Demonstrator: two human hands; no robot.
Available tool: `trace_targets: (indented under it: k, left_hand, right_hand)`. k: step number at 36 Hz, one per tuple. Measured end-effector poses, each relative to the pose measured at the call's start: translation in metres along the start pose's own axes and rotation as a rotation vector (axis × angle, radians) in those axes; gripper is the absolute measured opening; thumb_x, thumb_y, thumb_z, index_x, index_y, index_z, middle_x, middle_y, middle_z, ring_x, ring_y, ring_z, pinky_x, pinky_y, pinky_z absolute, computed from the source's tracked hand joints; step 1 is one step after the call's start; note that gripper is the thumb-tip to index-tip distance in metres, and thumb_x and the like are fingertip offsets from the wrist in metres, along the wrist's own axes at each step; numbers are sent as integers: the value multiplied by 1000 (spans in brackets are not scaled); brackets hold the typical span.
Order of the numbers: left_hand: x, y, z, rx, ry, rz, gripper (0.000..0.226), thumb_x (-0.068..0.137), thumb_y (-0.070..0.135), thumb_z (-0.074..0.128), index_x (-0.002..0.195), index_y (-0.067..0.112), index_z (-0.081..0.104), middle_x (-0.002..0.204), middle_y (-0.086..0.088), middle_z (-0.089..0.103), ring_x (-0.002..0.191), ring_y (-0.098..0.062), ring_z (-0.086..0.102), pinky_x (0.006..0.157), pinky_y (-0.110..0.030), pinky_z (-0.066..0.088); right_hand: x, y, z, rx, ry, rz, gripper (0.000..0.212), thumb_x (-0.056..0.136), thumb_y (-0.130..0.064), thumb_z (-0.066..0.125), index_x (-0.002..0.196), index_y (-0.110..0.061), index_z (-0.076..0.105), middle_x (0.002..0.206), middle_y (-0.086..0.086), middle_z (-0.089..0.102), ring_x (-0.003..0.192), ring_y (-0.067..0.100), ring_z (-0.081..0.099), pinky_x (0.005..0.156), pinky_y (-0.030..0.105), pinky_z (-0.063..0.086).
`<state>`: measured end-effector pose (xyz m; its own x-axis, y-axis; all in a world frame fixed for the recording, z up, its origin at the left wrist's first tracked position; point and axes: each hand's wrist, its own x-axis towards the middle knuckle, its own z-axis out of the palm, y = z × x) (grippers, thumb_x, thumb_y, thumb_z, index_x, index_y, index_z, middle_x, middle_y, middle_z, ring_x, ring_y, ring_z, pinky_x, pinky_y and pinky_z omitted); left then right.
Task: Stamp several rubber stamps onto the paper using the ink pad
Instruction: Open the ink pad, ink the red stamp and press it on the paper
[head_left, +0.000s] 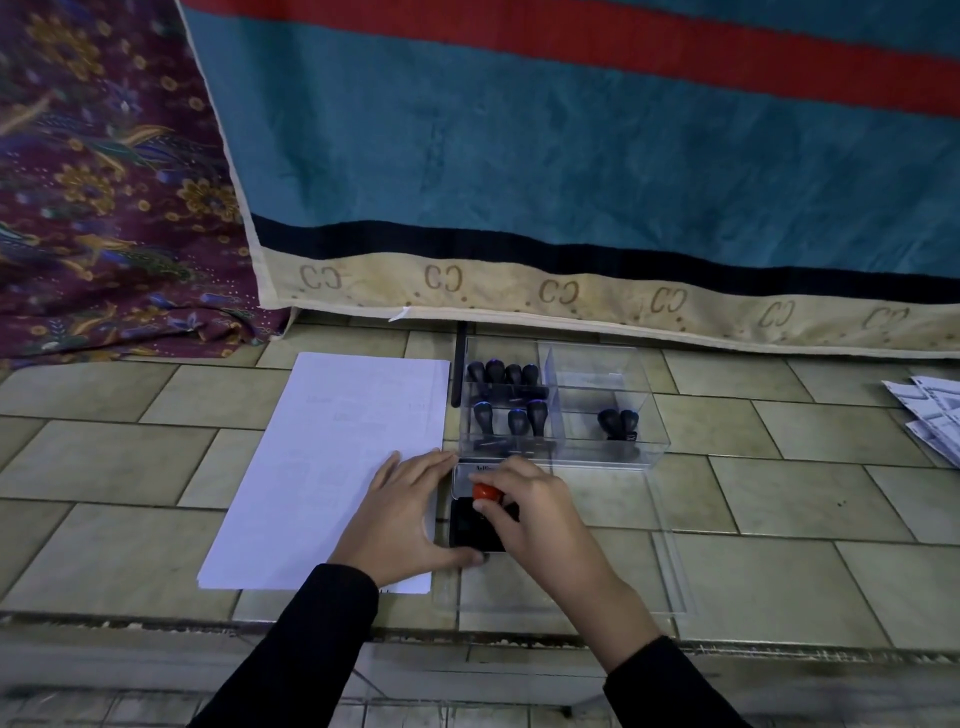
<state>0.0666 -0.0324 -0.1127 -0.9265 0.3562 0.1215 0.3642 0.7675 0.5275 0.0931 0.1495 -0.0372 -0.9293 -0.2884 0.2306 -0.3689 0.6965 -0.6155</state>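
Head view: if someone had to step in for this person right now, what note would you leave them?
Left hand: open, flat on the right edge of the paper, thumb at the ink pad.
Right hand: grips the red-topped stamp, on or just over the ink pad.
Dark-handled stamps stand in the clear box behind the pad.
Done: one stamp picked up, at the pad. No clear prints can be made out on the paper.
Left: print this one, then several more.

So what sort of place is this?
Probably a home, not an office: the work is done on a tiled floor or ledge, with a striped towel and a floral cloth draped right behind it.
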Motion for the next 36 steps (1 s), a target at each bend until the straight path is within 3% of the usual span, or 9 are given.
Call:
trace_targets:
  k: [6, 8, 14, 18, 21, 25, 29, 32, 36]
  left_hand:
    - [0, -1, -2, -46, -35, -1, 120, 47, 94, 54, 148, 36, 23, 146, 30, 18, 132, 21, 1, 118, -25, -7]
    - [0, -3, -2, -73, -45, -1, 117, 50, 93, 52, 149, 37, 24, 147, 29, 19, 133, 20, 3, 118, -24, -7]
    - [-2, -1, -5, -266, 37, -49, 67, 83, 82, 18, 139, 48, 34, 148, 19, 39, 138, 11, 19, 120, -27, 3]
    - [1, 3, -10, -481, 47, -164, 49, 91, 67, 29, 128, 45, 52, 136, 27, 51, 136, 7, 29, 121, -35, 10]
    - [2, 4, -19, -824, 46, -191, 32, 97, 50, 41, 119, 39, 61, 128, 17, 62, 128, 2, 46, 115, -35, 23]
    - [7, -6, -30, -1046, 188, -255, 30, 100, 33, 41, 118, 24, 64, 122, 5, 68, 123, -9, 56, 114, -40, 28]
    - [2, -17, -42, -1267, 484, -283, 29, 101, 12, 38, 113, 13, 64, 119, -6, 69, 120, -24, 60, 107, -36, 43]
    - [-11, -31, -57, -1228, 664, -254, 25, 95, 13, 46, 108, 17, 67, 117, -9, 70, 117, -25, 62, 103, -31, 47]
    - [-33, -61, -72, -668, 678, -341, 25, 94, 16, 50, 102, 32, 67, 112, 15, 69, 111, -4, 60, 96, -24, 46]
  right_hand:
    - [-1, -2, 1, 30, 9, 38, 29, 82, -14, 68, 112, -14, 68, 100, 2, 65, 80, 6, 53, 77, 4, 36]
    - [2, -2, 1, 31, 15, 42, 29, 83, -14, 68, 111, -13, 68, 101, 3, 66, 82, 9, 56, 78, 10, 38]
    - [-2, -2, 0, 32, 5, 43, 27, 82, -13, 69, 109, -14, 69, 100, 3, 66, 84, 9, 57, 82, 17, 46]
    - [0, -3, 0, 38, 14, 66, 29, 84, -16, 68, 112, -14, 67, 103, 3, 66, 85, 11, 58, 80, 13, 42]
    - [-3, -3, 1, 47, 10, 65, 28, 82, -15, 69, 110, -15, 68, 103, 2, 66, 81, 5, 53, 79, 10, 42]
    - [-5, -2, 1, 64, 14, 81, 29, 83, -14, 69, 112, -15, 67, 105, 3, 65, 82, 6, 54, 82, 10, 43]
    - [-5, 0, 2, 73, 10, 94, 32, 84, -15, 68, 115, -15, 66, 108, 3, 65, 90, 12, 61, 87, 17, 48]
    - [-6, 1, 2, 70, -9, 106, 34, 85, -17, 67, 119, -17, 64, 112, 2, 64, 94, 14, 62, 91, 20, 49]
    - [-6, 0, -1, 25, -44, 99, 37, 87, -20, 64, 124, -20, 59, 115, 1, 61, 97, 13, 61, 93, 21, 48]
